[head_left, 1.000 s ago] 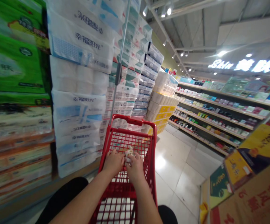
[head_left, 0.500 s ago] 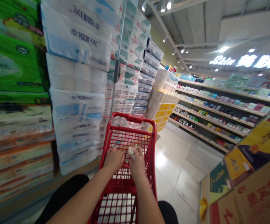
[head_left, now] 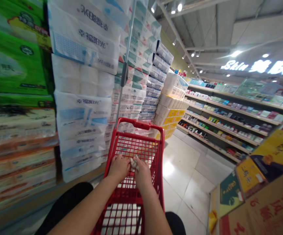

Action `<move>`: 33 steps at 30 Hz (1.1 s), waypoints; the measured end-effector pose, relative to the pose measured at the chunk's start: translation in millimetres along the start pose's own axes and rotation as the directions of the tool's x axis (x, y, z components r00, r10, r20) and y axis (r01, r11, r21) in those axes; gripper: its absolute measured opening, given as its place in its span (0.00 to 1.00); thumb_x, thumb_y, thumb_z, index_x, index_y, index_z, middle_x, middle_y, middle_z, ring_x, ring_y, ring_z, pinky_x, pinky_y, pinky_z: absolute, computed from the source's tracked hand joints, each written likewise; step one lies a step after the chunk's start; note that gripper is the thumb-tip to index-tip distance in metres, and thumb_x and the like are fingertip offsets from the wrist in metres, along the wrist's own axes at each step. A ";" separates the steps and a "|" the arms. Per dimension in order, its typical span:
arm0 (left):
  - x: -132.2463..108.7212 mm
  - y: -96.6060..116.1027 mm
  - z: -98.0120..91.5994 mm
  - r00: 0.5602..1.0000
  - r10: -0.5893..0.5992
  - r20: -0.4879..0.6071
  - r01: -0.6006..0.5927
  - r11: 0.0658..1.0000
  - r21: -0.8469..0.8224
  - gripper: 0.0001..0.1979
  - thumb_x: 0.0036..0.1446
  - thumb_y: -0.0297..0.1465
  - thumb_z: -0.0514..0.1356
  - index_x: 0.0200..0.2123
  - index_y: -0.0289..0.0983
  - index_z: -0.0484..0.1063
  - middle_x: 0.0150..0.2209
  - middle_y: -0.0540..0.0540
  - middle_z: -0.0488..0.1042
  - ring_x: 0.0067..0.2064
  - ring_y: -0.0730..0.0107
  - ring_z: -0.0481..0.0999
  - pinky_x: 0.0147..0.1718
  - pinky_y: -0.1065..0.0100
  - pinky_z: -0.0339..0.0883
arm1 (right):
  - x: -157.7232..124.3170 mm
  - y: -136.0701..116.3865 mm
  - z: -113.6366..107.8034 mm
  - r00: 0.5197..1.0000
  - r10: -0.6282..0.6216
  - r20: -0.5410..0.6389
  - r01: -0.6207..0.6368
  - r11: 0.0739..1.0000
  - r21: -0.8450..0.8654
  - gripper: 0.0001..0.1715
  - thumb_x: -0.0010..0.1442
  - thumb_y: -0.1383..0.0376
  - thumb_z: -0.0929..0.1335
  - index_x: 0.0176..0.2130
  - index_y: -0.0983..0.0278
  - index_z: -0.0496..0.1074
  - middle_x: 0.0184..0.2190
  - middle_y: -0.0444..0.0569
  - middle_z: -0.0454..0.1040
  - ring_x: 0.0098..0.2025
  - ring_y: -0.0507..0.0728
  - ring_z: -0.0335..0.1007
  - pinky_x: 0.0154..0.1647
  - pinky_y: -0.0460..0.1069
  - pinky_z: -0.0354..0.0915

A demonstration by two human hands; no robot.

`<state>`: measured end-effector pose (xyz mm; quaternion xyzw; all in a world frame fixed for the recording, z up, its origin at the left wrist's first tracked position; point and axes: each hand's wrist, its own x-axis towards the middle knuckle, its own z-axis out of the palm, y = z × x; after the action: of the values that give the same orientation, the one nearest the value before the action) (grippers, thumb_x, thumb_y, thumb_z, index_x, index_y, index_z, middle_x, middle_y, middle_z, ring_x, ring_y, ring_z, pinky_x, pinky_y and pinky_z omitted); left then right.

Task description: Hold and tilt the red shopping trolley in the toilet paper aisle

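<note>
A red plastic shopping basket with a raised handle frame (head_left: 162, 163) stands right in front of me, its lattice sides showing the pale floor through them. Inside its outline my right hand (head_left: 142, 171) grips a small crumpled white wad (head_left: 133, 162), perhaps tissue or a thin bag. My left hand (head_left: 119, 167) is beside it, fingers curled, its fingertips close to or touching the wad. Whatever the left fingers hold, if anything, is hidden. Both forearms reach in from below.
Stacked toilet paper packs (head_left: 82, 111) rise close on the left, beside green tissue packs (head_left: 11, 62). A thin metal pole (head_left: 125, 73) stands before the stacks. Shelves of small boxes (head_left: 229, 114) line the back right. Cardboard boxes (head_left: 268, 205) are at the near right.
My right hand has turned and shifted slightly left, bringing the white wad up to my left hand. The left hand has barely moved. The view has shifted a little.
</note>
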<state>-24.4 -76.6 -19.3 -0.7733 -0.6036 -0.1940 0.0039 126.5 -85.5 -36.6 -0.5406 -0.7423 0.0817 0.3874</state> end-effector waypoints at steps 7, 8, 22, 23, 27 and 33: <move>-0.6 -0.4 -0.2 1.000 -0.008 -0.024 0.007 1.000 -0.023 0.17 0.61 0.34 0.48 0.43 0.42 0.76 0.39 0.41 0.78 0.51 0.52 0.65 0.47 0.52 0.55 | 1.1 -2.9 -3.7 0.996 0.041 -0.081 -0.046 0.997 -0.061 0.26 0.50 0.80 0.63 0.44 0.64 0.77 0.43 0.53 0.74 0.45 0.59 0.66 0.49 0.51 0.63; -0.5 -0.5 0.2 1.000 -0.005 -0.024 0.005 1.000 -0.019 0.17 0.61 0.33 0.48 0.41 0.41 0.77 0.39 0.41 0.78 0.51 0.52 0.65 0.47 0.52 0.55 | 0.7 -3.3 -2.8 0.999 -0.003 -0.038 0.001 0.999 -0.042 0.27 0.49 0.80 0.63 0.45 0.62 0.77 0.42 0.51 0.74 0.44 0.58 0.66 0.49 0.51 0.63; 0.1 0.7 -1.2 0.998 0.003 -0.066 -0.005 1.000 -0.025 0.16 0.60 0.34 0.49 0.36 0.42 0.78 0.38 0.42 0.79 0.49 0.52 0.67 0.46 0.52 0.56 | 2.5 1.8 -4.1 0.999 -0.038 -0.023 0.038 0.999 0.037 0.30 0.46 0.81 0.63 0.46 0.59 0.76 0.42 0.49 0.73 0.45 0.57 0.67 0.48 0.50 0.63; -0.2 1.1 -2.1 0.998 0.004 -0.070 -0.006 1.000 -0.029 0.16 0.60 0.34 0.49 0.37 0.42 0.78 0.38 0.42 0.79 0.49 0.52 0.67 0.47 0.52 0.56 | 3.0 3.1 -5.6 0.998 -0.010 -0.068 0.012 1.000 0.026 0.29 0.47 0.80 0.64 0.46 0.60 0.76 0.42 0.50 0.73 0.45 0.57 0.67 0.49 0.50 0.63; -0.9 3.6 -5.7 0.998 -0.020 -0.067 0.017 0.999 -0.043 0.18 0.61 0.35 0.48 0.41 0.43 0.78 0.38 0.42 0.79 0.49 0.52 0.66 0.46 0.52 0.56 | 3.5 6.0 -11.6 0.973 0.078 -0.216 -0.092 0.994 -0.055 0.26 0.50 0.78 0.64 0.48 0.63 0.75 0.45 0.54 0.72 0.46 0.59 0.66 0.50 0.53 0.62; -0.5 3.5 -5.9 0.997 -0.005 -0.077 0.005 1.000 0.003 0.16 0.59 0.34 0.49 0.35 0.41 0.78 0.35 0.42 0.78 0.47 0.53 0.67 0.45 0.52 0.56 | 2.3 2.0 -2.7 0.996 -0.059 -0.059 0.060 0.998 0.004 0.31 0.48 0.80 0.65 0.49 0.58 0.75 0.43 0.50 0.73 0.45 0.57 0.67 0.48 0.50 0.64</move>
<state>-22.9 -79.4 -13.1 -0.7638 -0.6051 -0.2229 0.0281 129.5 -83.6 -34.7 -0.5193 -0.7461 0.0564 0.4130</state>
